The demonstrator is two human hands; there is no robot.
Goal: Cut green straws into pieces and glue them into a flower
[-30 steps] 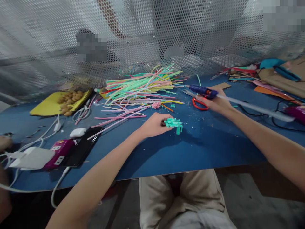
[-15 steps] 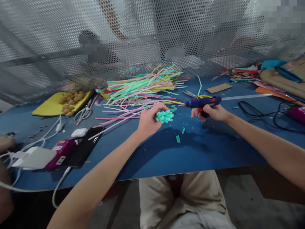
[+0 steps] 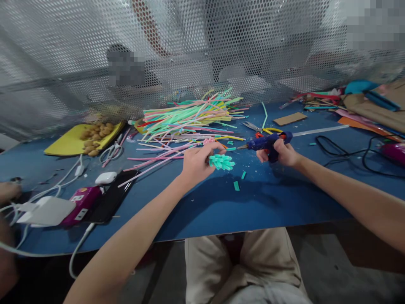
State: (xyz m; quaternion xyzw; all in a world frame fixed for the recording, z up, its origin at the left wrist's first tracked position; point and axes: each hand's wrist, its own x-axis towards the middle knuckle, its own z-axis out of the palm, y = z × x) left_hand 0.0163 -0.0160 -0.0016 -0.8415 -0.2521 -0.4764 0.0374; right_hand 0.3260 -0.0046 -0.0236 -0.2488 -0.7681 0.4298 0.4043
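My left hand point(image 3: 196, 164) is closed around a teal fuzzy craft piece point(image 3: 222, 161) with leaf-like tips pointing right. A pink fuzzy bit point(image 3: 209, 141) shows above the same hand's knuckles. Close to its fingertips is a short green strip point(image 3: 230, 149); whether the fingers hold it I cannot tell. In my right hand point(image 3: 284, 153) is a blue hot glue gun point(image 3: 264, 142), gripped by its handle, a long clear glue stick point(image 3: 319, 130) protruding from the rear. Its nozzle points left, just right of the green strip.
Behind the hands lies a heap of coloured pipe cleaners point(image 3: 190, 116). Pliers point(image 3: 253, 126) and a cardboard piece point(image 3: 290, 118) are beyond the glue gun. A phone point(image 3: 112, 197), power strip point(image 3: 82, 202) and cables sit left. Perforated metal mesh point(image 3: 190, 50) borders the back. A black cord point(image 3: 344, 147) curls right.
The glue gun has come down slightly, its nozzle now lower and level with the green strip. The teal piece has shifted a little right and down, its tips turned more to the right.
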